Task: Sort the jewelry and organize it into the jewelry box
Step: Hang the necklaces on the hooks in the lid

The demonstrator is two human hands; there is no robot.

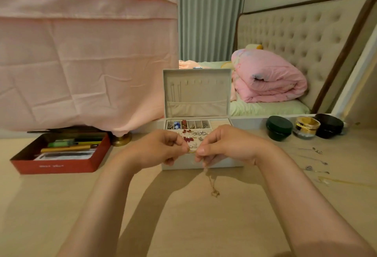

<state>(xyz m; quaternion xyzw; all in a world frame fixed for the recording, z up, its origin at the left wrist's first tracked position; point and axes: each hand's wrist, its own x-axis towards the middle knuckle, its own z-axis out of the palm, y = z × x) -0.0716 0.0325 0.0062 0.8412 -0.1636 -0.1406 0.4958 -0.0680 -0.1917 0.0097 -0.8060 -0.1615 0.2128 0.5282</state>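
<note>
One gold necklace is pinched by left hand and right hand, both grips clamped on it, before the open jewelry box. Clasp, possibly being worked, should be kept taut and untangled.

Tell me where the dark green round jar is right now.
In the head view, the dark green round jar stands at the back right, between the open pale jewelry box and a gold-banded glass jar.

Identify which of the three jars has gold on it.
The gold-banded jar, middle of the three, with a clear glass base. The dark green jar and black jar flanking it are plain.
</note>
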